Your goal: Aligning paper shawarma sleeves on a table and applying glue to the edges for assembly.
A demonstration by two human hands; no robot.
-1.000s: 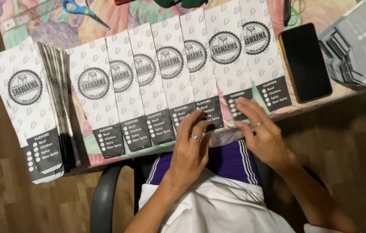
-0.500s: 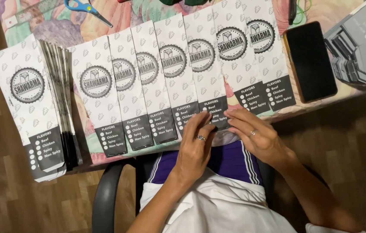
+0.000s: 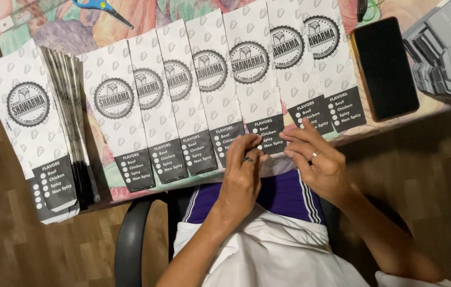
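Several white paper food bags (image 3: 212, 85) with round black logos lie overlapped in a row along the table's near edge. My left hand (image 3: 242, 175), a ring on one finger, pinches the lower dark end of one middle bag (image 3: 261, 135). My right hand (image 3: 315, 157), also ringed, touches the same bag's bottom edge from the right, fingers pressed on the paper. Both hands meet at the table edge above my lap.
A thick stack of the same bags (image 3: 50, 133) lies at the left. A black phone (image 3: 386, 68) sits right of the row, grey folded cartons (image 3: 448, 48) at the far right. Blue-handled scissors (image 3: 100, 8) lie on the floral tablecloth (image 3: 50, 32). A chair arm (image 3: 129, 239) is below.
Both hands have shifted left along the row, from the bags near the phone to a middle bag, and now pinch its bottom end together.
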